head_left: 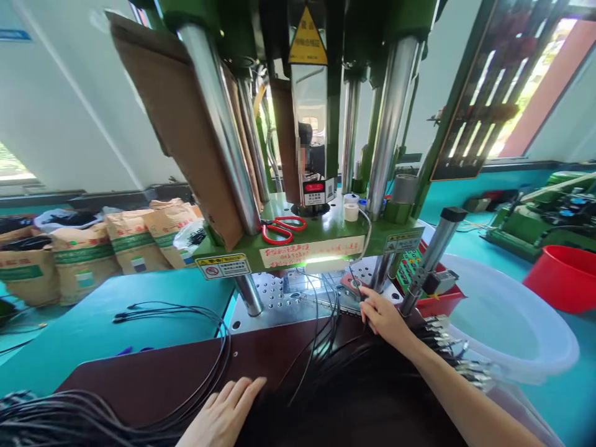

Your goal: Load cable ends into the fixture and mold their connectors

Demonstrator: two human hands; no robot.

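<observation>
My right hand [382, 320] is at the front of the press, its thumb and fingers closed on a thin black cable [356, 280] that runs up toward the lit gap. Below and behind it lies the perforated metal bed [267, 292], where several black cables [317, 304] trail out over the brown board [251, 347]. Lower left, my left hand [226, 406] lies with fingers stretched out at the edge of a thick mass of black cables [344, 391]. I see nothing held in it; its thumb is hidden.
Red-handled scissors [284, 228] and a small white cup [351, 212] sit on the green press ledge [233, 245]. More cables [60, 416] are at left. Metal cable ends [460, 360] lie at right by a white tub [507, 323]. Metal columns [249, 295] flank the bed.
</observation>
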